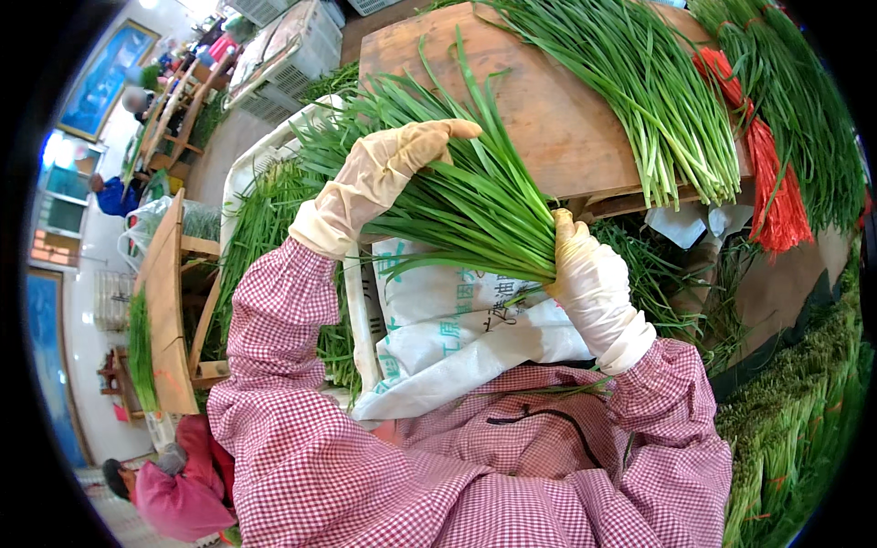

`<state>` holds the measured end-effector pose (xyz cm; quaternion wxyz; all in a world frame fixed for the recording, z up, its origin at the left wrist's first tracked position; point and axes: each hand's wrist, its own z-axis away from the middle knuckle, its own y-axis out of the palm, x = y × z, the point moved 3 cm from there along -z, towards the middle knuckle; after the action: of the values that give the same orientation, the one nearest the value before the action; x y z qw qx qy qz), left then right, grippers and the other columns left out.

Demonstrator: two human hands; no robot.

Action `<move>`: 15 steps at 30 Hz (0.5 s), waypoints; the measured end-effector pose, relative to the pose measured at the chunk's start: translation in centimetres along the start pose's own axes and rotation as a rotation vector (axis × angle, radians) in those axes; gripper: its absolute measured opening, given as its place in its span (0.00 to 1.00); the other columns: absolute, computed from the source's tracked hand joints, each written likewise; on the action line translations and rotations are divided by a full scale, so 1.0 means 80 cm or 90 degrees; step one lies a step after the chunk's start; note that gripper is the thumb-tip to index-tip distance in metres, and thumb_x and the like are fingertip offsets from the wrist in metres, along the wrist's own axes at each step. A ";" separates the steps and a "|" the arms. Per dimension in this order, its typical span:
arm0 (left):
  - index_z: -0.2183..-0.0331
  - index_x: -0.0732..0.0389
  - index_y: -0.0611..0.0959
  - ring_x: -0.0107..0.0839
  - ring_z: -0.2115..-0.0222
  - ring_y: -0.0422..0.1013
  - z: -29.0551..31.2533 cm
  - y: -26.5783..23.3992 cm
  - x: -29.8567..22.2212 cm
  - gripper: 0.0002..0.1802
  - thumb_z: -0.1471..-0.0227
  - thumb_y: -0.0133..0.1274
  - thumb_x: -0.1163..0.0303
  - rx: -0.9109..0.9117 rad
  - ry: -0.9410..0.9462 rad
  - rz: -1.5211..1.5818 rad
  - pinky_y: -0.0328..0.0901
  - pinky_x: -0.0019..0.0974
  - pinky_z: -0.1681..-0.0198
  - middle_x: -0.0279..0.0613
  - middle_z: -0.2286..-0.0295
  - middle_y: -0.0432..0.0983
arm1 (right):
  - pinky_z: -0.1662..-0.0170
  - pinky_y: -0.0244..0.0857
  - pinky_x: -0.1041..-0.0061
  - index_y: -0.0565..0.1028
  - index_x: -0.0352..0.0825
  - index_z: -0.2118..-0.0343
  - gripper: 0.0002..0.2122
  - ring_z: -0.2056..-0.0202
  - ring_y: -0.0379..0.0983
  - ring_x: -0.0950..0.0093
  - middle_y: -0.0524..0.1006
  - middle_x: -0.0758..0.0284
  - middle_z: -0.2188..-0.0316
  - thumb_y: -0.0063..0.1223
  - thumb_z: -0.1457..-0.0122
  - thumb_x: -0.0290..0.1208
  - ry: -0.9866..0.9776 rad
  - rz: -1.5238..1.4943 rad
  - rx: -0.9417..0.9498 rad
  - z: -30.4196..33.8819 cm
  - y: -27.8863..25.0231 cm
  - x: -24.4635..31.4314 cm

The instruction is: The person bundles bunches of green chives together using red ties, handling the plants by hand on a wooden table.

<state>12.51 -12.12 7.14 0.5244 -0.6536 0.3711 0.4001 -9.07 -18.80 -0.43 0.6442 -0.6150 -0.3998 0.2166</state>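
One bunch of green leaves (493, 201) is above one white sack (438, 292), its long axis slanting from the stem end at lower right to the spread tips at upper left. The gloved right hand (592, 279) is closed around the stem end, while the gloved left hand (379, 169) lies over the leaves (whether it squeezes them, I cannot tell). Ahead, one wooden board (548, 119) bears one leaf pile (630, 100), near one bundle of red strips (769, 169).

a produce-packing workshop: a wooden worktable (548, 119), plastic crates (297, 59), heaped greens (790, 438) (some tied in bundles).
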 end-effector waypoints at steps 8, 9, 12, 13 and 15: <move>0.60 0.45 0.77 0.28 0.64 0.67 -0.024 0.025 -0.015 0.21 0.61 0.56 0.69 0.069 0.250 -0.691 0.58 0.35 0.53 0.31 0.70 0.70 | 0.75 0.68 0.71 0.61 0.31 0.55 0.29 0.75 0.72 0.65 0.71 0.61 0.73 0.60 0.63 0.29 -0.028 0.004 0.001 -0.002 -0.002 -0.001; 0.60 0.45 0.77 0.28 0.64 0.67 -0.028 0.027 -0.012 0.21 0.61 0.56 0.69 0.069 0.251 -0.690 0.58 0.35 0.53 0.31 0.70 0.70 | 0.75 0.68 0.71 0.61 0.31 0.55 0.29 0.75 0.72 0.65 0.71 0.61 0.73 0.60 0.63 0.29 -0.027 0.005 0.002 -0.002 -0.003 0.000; 0.72 0.41 0.79 0.25 0.62 0.67 -0.037 0.028 0.000 0.07 0.59 0.54 0.63 0.077 0.328 -0.770 0.45 0.46 0.43 0.23 0.71 0.71 | 0.75 0.68 0.70 0.60 0.31 0.55 0.30 0.75 0.72 0.65 0.71 0.61 0.72 0.62 0.64 0.29 -0.016 -0.010 0.004 -0.001 -0.005 0.002; 0.72 0.41 0.79 0.25 0.62 0.67 -0.039 0.024 0.003 0.07 0.59 0.54 0.63 0.077 0.327 -0.770 0.45 0.46 0.43 0.23 0.71 0.71 | 0.75 0.68 0.70 0.60 0.31 0.55 0.31 0.74 0.72 0.64 0.71 0.60 0.72 0.62 0.65 0.30 -0.012 -0.018 0.011 -0.002 -0.006 0.002; 0.70 0.41 0.79 0.23 0.66 0.69 -0.038 0.014 0.002 0.08 0.58 0.53 0.62 0.048 0.385 -0.776 0.46 0.45 0.43 0.23 0.76 0.71 | 0.74 0.68 0.69 0.60 0.31 0.55 0.32 0.74 0.73 0.64 0.71 0.60 0.71 0.63 0.66 0.30 -0.005 -0.027 0.020 -0.002 -0.004 0.000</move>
<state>11.94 -15.33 6.93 0.5516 -0.8103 0.0805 -0.1807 -9.01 -18.92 -0.08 0.6565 -0.5955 -0.4117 0.2116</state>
